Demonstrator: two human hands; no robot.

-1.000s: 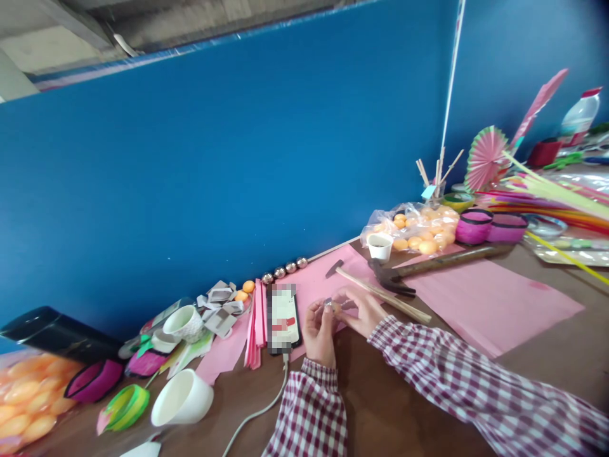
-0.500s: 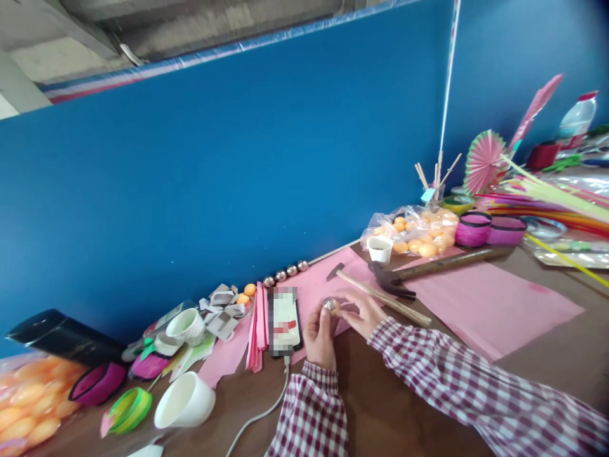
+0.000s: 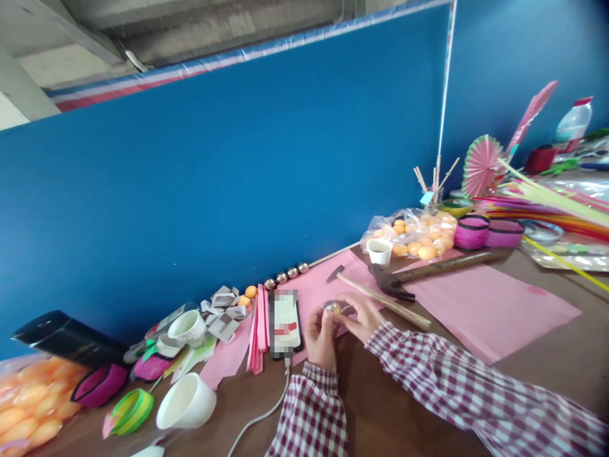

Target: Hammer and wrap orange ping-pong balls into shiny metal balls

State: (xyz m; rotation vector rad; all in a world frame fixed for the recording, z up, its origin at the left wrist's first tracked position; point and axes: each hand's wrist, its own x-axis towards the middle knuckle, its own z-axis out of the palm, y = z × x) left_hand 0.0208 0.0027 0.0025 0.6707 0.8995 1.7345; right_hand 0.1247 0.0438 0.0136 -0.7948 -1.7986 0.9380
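Pinching the shiny ball (image 3: 332, 307) from the phone (image 3: 285, 327) side, the left hand (image 3: 321, 335) faces the right hand (image 3: 361, 315), whose grip is unclear.

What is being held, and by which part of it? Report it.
A small shiny ball, held by its left side in the left hand. The right hand is at its right side; whether it grips too cannot be told.
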